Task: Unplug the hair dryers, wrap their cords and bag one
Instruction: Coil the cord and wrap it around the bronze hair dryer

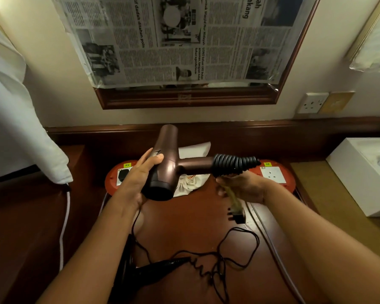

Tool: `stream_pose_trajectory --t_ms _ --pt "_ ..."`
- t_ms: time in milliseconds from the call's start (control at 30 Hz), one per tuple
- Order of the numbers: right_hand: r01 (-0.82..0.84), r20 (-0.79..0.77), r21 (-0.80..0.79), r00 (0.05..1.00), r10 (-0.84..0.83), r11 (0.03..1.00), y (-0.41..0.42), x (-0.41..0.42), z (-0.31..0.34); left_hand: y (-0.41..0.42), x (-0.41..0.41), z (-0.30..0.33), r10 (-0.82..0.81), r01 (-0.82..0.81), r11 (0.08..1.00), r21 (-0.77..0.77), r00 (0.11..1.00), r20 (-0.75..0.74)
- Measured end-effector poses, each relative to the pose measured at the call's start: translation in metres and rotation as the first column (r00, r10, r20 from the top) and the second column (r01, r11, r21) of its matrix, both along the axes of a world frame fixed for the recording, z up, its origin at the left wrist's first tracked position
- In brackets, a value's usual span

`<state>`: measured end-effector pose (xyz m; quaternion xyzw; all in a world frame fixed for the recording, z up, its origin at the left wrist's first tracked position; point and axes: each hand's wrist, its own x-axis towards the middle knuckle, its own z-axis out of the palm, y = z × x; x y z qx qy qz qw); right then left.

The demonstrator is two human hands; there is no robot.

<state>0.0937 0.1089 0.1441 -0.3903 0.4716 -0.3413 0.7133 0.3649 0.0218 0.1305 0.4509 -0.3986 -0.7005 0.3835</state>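
Bronze hair dryer (pixel 165 163) held above table (pixel 184 220), cord (pixel 235 164) coiled round its handle | left hand (pixel 138 172) grips barrel | right hand (pixel 244 187) holds blurred cord end, plug (pixel 237 215) dangling | black hair dryer (pixel 149 270) lies on table, cord loose | cloth bag (pixel 189 183) behind.

Head camera looks down, close over the desk (pixel 184 218)
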Motion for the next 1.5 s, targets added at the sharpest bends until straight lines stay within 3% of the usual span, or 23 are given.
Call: stream_pose_trajectory --t_ms 67,100,167,233,333,533,600,733,833,933,1000,1100,1367,1500 --pt "-0.116 -0.107 0.055 0.987 0.121 0.992 -0.005 -0.009 0.007 -0.003 0.003 0.003 -0.062 0.063 0.997 -0.044 0.998 0.014" --pt "-0.174 -0.249 0.057 0.951 0.182 0.983 -0.010 -0.014 0.010 -0.005 0.003 0.005 -0.089 0.090 0.994 -0.061 0.996 0.016" --pt "-0.274 -0.537 0.049 0.803 0.256 0.961 -0.023 -0.020 0.021 -0.006 0.004 0.006 -0.130 0.130 0.989 -0.075 0.991 0.017" --pt "-0.387 -0.591 0.101 0.718 0.368 0.917 -0.032 -0.019 0.029 -0.005 0.004 0.005 -0.134 0.134 0.989 -0.061 0.991 0.001" --pt "-0.435 -0.602 0.172 0.664 0.444 0.884 -0.042 -0.019 0.031 0.000 0.003 0.003 -0.132 0.130 0.990 -0.061 0.991 -0.024" --pt "-0.533 -0.715 0.189 0.501 0.488 0.825 -0.052 -0.021 0.028 0.008 -0.004 -0.007 -0.126 0.126 0.988 -0.094 0.992 0.004" --pt "-0.511 -0.693 0.203 0.528 0.491 0.835 -0.051 -0.022 0.025 0.011 -0.005 -0.013 -0.111 0.112 0.988 -0.110 0.994 0.010" --pt "-0.398 -0.534 0.234 0.710 0.459 0.887 -0.043 -0.024 0.010 0.017 -0.009 -0.026 -0.103 0.102 0.985 -0.142 0.995 0.003" --pt "-0.221 -0.437 0.215 0.850 0.296 0.951 -0.037 -0.022 -0.001 0.020 -0.014 -0.035 -0.109 0.114 0.979 -0.167 0.993 0.035" --pt "-0.125 -0.424 0.173 0.886 0.188 0.977 -0.030 -0.022 -0.007 0.022 -0.018 -0.042 -0.096 0.104 0.980 -0.167 0.994 0.055" --pt "-0.228 -0.399 0.184 0.872 0.285 0.956 -0.027 -0.021 -0.009 0.023 -0.018 -0.049 -0.101 0.110 0.981 -0.160 0.993 0.068" --pt "-0.331 -0.504 0.170 0.780 0.371 0.928 -0.024 -0.017 -0.018 0.026 -0.019 -0.064 -0.120 0.139 0.976 -0.167 0.986 0.115" --pt "-0.258 -0.650 0.099 0.715 0.259 0.961 -0.003 -0.009 -0.062 0.041 -0.038 -0.100 -0.137 0.192 0.968 -0.161 0.944 0.301" --pt "-0.289 -0.798 0.029 0.570 0.197 0.957 0.008 -0.009 -0.091 0.049 -0.051 -0.122 -0.096 0.161 0.975 -0.155 0.929 0.357"
